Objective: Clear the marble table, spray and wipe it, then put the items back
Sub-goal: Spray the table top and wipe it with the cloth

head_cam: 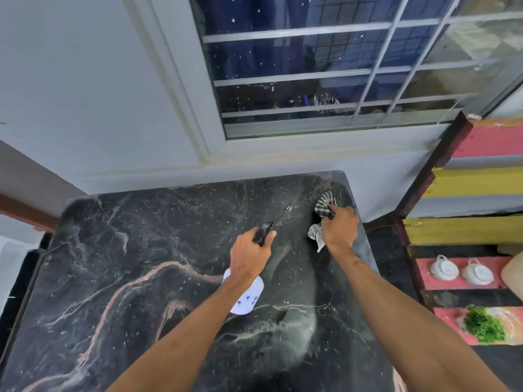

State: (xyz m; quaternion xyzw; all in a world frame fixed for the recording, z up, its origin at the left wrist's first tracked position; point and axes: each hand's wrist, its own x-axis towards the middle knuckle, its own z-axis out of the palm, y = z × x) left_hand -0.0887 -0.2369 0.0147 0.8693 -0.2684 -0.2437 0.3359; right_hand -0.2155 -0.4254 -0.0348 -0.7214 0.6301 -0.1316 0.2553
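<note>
**A:** What takes up most of the view?

**B:** The marble table (113, 278), dark with pale and tan veins, its far edge against the wall below the window (325, 66). Everything else I'll place from that table.

**A:** What is off to its side?

**B:** Past the table's right edge stands a painted wooden shelf (464, 182) with pink and yellow boards. On a pink board sit two white cups (444, 268), turned over, and lower down a bunch of green leaves (484, 325).

**A:** And above the tabletop?

**B:** The left hand (249, 258) is over the table's middle, wrapped around the neck of a spray bottle (244, 298). The bottle's white body shows below the wrist, and its dark nozzle points toward the table's far right corner.

**A:** The other hand?

**B:** The right hand (339, 230) is near the table's right edge, closer to the far corner, fingers clenched on a bunched checked cloth (324, 206). The cloth sticks out both ahead of and beneath the hand, and looks to be touching the marble.

**A:** Anything on the surface itself?

**B:** Fine droplets speckle it, and a pale smeared streak curves across the near right part.
</note>
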